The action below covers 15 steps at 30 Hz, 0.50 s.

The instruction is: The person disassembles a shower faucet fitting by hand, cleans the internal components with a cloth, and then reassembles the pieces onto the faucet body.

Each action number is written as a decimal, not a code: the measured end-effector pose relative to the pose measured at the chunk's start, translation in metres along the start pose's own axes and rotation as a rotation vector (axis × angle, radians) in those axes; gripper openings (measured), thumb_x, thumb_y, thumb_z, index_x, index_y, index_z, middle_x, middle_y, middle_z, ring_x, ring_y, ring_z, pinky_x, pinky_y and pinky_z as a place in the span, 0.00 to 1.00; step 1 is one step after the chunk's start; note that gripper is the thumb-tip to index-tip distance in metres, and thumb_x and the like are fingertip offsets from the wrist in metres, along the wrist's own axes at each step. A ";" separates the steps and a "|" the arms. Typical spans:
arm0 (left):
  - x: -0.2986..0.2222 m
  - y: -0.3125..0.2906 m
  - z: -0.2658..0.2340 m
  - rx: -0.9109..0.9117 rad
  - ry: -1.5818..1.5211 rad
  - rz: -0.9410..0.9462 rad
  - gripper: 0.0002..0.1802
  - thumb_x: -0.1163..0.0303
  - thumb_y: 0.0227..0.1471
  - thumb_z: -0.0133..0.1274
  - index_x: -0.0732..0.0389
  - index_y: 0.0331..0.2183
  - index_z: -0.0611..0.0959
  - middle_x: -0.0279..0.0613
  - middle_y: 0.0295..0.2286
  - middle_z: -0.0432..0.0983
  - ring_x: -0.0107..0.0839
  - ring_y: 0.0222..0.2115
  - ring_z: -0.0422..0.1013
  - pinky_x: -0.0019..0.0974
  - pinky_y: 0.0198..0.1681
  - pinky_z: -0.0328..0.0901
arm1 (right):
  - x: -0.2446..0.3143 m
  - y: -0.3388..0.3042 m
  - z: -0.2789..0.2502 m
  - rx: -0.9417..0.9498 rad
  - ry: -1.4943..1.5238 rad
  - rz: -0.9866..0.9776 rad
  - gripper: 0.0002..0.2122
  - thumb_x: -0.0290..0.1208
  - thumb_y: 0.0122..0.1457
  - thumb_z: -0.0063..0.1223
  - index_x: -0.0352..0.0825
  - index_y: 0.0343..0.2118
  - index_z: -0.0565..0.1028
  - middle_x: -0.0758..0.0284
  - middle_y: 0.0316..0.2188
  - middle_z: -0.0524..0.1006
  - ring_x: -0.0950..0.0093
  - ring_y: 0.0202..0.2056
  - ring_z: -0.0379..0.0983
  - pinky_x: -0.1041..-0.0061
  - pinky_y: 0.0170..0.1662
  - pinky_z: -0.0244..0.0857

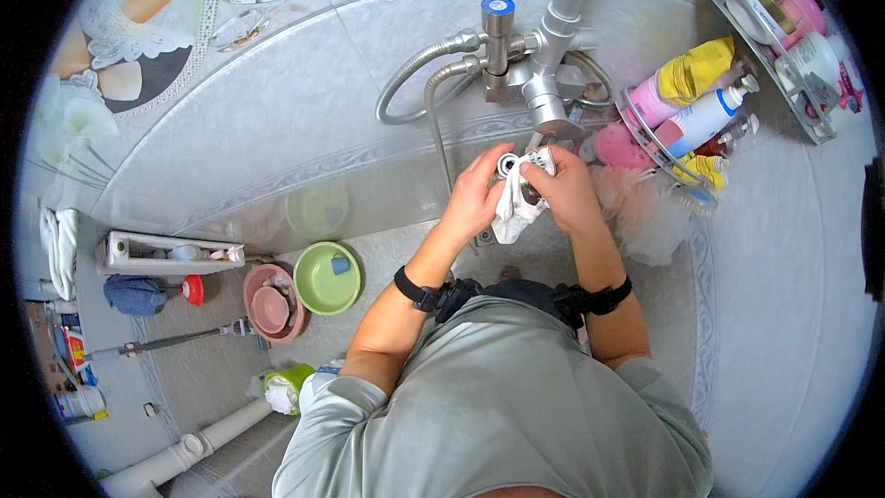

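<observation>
Both left hand [472, 195] and right hand [567, 192] grasping white cloth [518, 223] with fingers [490, 159], label unreadable on white bottle [696, 125]

"The crumpled white cloth [516, 223]?"
"Matt, creased fabric."
"The silver tubular shower fitting [546, 69]?"
"Smooth, shiny metal; its grey flexible hose [431, 97] looks ribbed, metallic."
"That round light-green basin [318, 290] and the 2 round pink basins [269, 311]?"
"Smooth plastic. Pale grey wall tiles [313, 111] look glossy."

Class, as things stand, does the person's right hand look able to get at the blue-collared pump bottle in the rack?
Probably yes, though the right hand is gripping the white cloth and would likely need to let go first. The pump bottle is off to that side, its pump top uncovered.
</observation>
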<state>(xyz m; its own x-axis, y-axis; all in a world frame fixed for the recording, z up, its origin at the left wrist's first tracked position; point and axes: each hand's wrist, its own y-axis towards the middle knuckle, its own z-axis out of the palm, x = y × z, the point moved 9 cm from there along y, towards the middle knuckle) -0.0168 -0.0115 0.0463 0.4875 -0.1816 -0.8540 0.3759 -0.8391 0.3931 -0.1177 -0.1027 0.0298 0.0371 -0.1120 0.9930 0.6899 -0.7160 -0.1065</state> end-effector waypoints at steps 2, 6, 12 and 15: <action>0.001 -0.003 0.001 -0.001 0.006 0.000 0.25 0.76 0.47 0.51 0.62 0.50 0.70 0.53 0.43 0.71 0.49 0.45 0.69 0.41 0.47 0.65 | 0.001 0.001 -0.001 0.034 -0.038 0.005 0.05 0.24 0.52 0.55 0.29 0.31 0.74 0.71 0.25 0.75 0.84 0.26 0.69 0.83 0.29 0.62; -0.007 -0.007 0.005 0.050 0.021 0.006 0.25 0.74 0.47 0.51 0.62 0.50 0.70 0.54 0.42 0.72 0.50 0.44 0.70 0.42 0.46 0.65 | 0.022 0.004 -0.002 0.065 -0.278 -0.062 0.05 0.26 0.52 0.55 0.30 0.29 0.75 0.71 0.24 0.75 0.84 0.25 0.69 0.83 0.28 0.62; -0.001 -0.015 0.012 0.007 -0.006 -0.002 0.25 0.74 0.46 0.54 0.62 0.49 0.71 0.53 0.41 0.73 0.49 0.42 0.71 0.42 0.45 0.66 | 0.052 0.004 0.017 0.135 -0.570 -0.218 0.08 0.29 0.50 0.55 0.30 0.31 0.75 0.67 0.24 0.74 0.80 0.27 0.70 0.78 0.31 0.63; 0.003 -0.012 0.006 0.000 -0.032 0.002 0.26 0.74 0.44 0.55 0.62 0.48 0.72 0.53 0.41 0.73 0.49 0.43 0.71 0.42 0.45 0.66 | 0.067 -0.003 0.024 0.063 -0.660 -0.339 0.09 0.30 0.49 0.55 0.31 0.32 0.76 0.64 0.26 0.74 0.74 0.29 0.72 0.76 0.34 0.64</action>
<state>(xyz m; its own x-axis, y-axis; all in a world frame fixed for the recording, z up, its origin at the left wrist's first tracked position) -0.0248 -0.0051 0.0366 0.4626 -0.1995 -0.8639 0.3754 -0.8387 0.3946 -0.0995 -0.0914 0.0979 0.2274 0.5597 0.7969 0.7803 -0.5943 0.1947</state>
